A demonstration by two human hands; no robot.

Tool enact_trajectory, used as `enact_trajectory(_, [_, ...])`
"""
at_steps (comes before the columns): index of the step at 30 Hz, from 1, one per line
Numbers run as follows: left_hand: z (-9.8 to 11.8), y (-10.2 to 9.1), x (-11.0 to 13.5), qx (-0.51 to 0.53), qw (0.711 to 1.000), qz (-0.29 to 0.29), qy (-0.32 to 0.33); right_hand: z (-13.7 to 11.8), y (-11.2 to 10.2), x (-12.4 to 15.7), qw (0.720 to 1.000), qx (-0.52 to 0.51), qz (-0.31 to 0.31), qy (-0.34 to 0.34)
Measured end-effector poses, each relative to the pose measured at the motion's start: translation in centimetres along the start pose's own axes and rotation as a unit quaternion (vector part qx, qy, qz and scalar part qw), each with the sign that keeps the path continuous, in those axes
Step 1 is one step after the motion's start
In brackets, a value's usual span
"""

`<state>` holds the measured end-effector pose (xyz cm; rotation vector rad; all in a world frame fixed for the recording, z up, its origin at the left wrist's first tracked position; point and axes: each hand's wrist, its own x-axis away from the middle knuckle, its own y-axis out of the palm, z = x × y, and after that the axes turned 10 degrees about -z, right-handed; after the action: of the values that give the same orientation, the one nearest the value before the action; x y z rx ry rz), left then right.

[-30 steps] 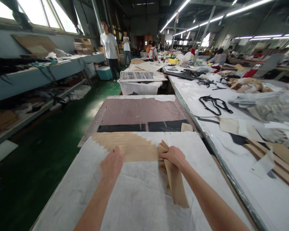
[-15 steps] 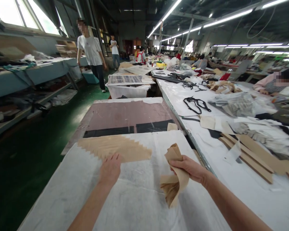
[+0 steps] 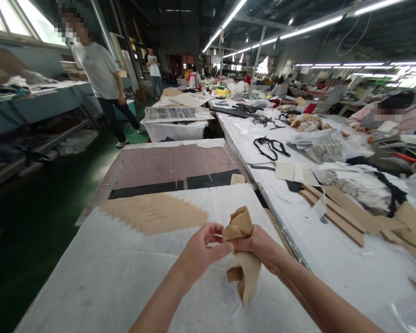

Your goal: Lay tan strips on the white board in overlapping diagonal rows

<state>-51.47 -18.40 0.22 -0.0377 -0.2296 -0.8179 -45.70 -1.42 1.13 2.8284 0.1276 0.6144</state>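
My right hand point(image 3: 260, 245) is closed around a folded bundle of thin tan pieces point(image 3: 251, 273), paper or cloth, whose lower ends hang and curl. Close against the bundle's left side is my left hand point(image 3: 204, 245), half curled, its thumb and fingers apart and the fingertips at the bundle's edge. I cannot make out a piece between them. Beyond my left hand, a fanned row of similar tan pieces point(image 3: 154, 212) lies overlapping in steps on the white-covered table point(image 3: 125, 268).
Black strips point(image 3: 149, 190) lie on a brownish board point(image 3: 173, 162) behind the white surface. The right-hand table holds tan strips point(image 3: 333, 217), white fabric piles point(image 3: 360, 185) and a black strap point(image 3: 270, 148). A person point(image 3: 100, 74) walks in the left aisle; another sits at right.
My left hand has left the fanned row and moved right to the bundle in my right hand. The walking person has come nearer, and the view has shifted slightly right.
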Motion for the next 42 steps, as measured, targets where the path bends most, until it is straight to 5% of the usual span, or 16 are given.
enact_trajectory(8, [-0.1,0.3,-0.2,0.012,0.995,0.087,-0.038,0.7,1.0,-0.4,1.0,-0.011,-0.021,-0.005])
enact_trajectory(14, [-0.5,-0.7,0.6,0.058,0.982,0.178,-0.009,2.2,0.5,0.0,0.994,0.015,-0.077,0.078])
enact_trajectory(26, [-6.6,-7.0,4.0,0.148,0.933,0.326,-0.028,3.6,-2.8,-0.7,0.98,0.079,-0.127,0.131])
enact_trajectory(33, [-8.1,-10.4,4.3,0.043,0.928,0.362,-0.079,3.7,-2.6,-4.1,0.978,0.065,-0.157,0.118])
enact_trajectory(38, [-8.2,-13.0,3.6,-0.082,0.918,0.358,-0.147,3.5,-2.3,-7.4,0.991,0.067,-0.066,0.092])
enact_trajectory(42, [-8.2,-14.5,3.1,-0.23,0.87,0.375,-0.221,4.1,-1.4,-10.2,0.991,0.108,-0.009,0.085])
